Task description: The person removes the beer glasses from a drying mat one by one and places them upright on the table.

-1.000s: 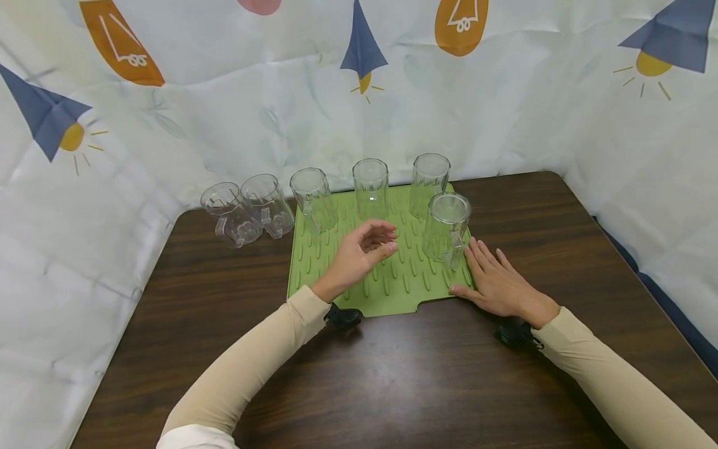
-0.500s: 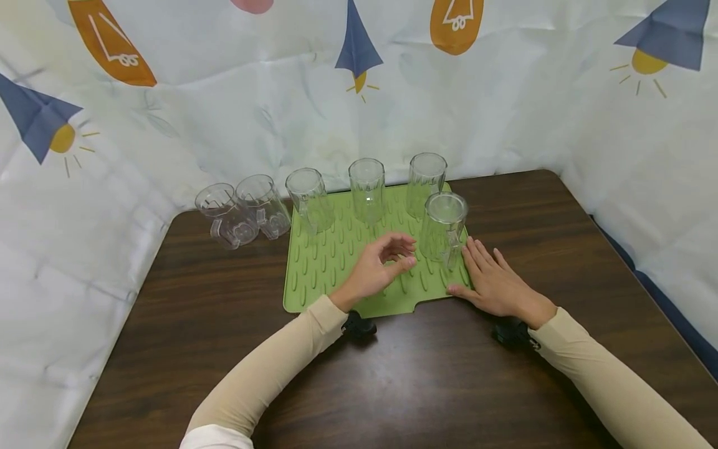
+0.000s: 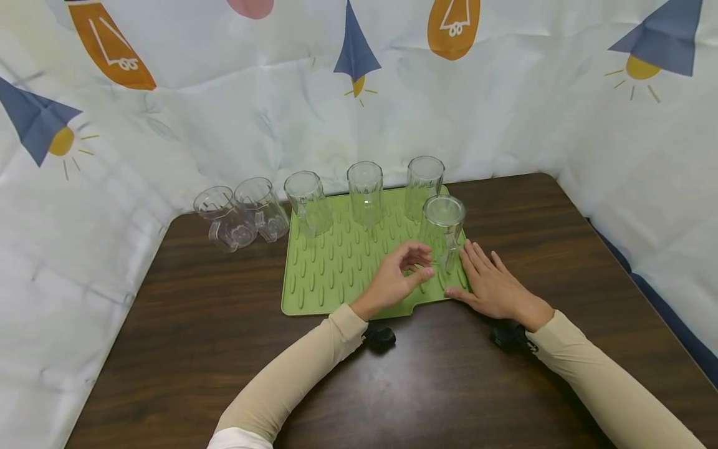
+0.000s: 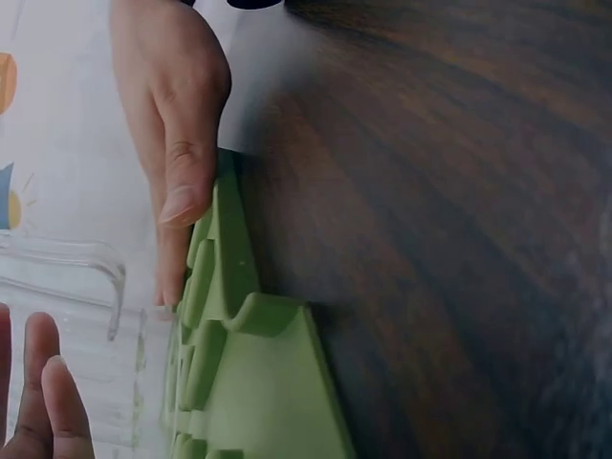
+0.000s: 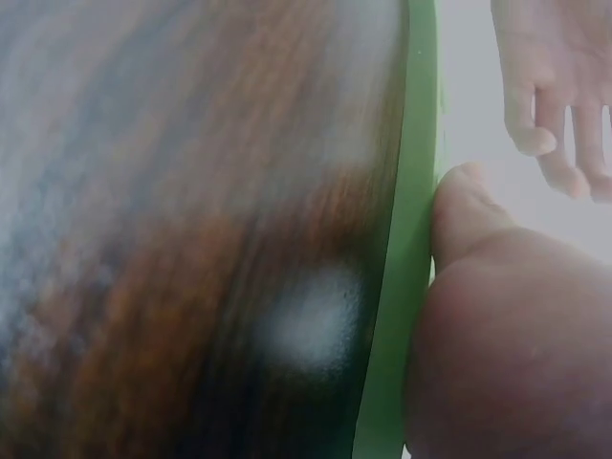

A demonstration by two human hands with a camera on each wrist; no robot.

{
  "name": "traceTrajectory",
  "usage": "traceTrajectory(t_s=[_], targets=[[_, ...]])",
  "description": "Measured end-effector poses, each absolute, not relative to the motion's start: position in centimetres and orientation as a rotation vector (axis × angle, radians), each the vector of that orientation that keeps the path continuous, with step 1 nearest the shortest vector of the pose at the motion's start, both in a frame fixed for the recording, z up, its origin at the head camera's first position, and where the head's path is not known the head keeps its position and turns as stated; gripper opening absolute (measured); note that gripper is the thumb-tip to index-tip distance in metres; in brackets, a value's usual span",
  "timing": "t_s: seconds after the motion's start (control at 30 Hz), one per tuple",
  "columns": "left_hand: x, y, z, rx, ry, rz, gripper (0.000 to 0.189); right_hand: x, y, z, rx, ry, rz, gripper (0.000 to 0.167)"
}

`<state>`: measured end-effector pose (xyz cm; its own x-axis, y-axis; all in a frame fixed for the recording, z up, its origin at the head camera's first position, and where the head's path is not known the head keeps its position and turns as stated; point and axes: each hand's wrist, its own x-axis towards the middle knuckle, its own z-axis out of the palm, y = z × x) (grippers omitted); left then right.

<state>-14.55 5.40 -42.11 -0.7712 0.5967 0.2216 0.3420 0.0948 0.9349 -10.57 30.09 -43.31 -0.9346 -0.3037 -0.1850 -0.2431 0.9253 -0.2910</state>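
My left hand (image 3: 395, 280) hovers over the green ridged mat (image 3: 314, 280), its fingers loosely bent and nothing in them. Just ahead of its fingertips stands a clear glass mug (image 3: 443, 218), handle facing the front of the table. My right hand (image 3: 496, 290) lies flat with straight fingers along the mat's right edge, close to that mug. In the left wrist view, a few left fingers (image 4: 43, 392) show beside the glass, with the right hand beyond. The right thumb (image 5: 469, 215) touches the mat's edge in the right wrist view.
Three more clear mugs line the mat's back edge: left (image 3: 308, 202), middle (image 3: 366, 193) and right (image 3: 424, 187). Two others, an outer mug (image 3: 227, 218) and an inner mug (image 3: 262, 209), stand on the dark wooden table (image 3: 185, 324) left of the mat. A printed curtain (image 3: 252, 93) hangs behind.
My left hand has moved right and toward the front, over the mat to the front right mug. The right hand stays at the mat's edge, and the mugs keep their places.
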Motion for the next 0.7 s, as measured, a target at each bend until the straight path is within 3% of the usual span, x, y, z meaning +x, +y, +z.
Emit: traceTrajectory(t_s=[0.7], targets=[[-13.8,7.2,-42.9,0.98,2.207,1.676,0.038,-10.4,30.0,-43.2,-0.421,2.873,-0.387,0.098]])
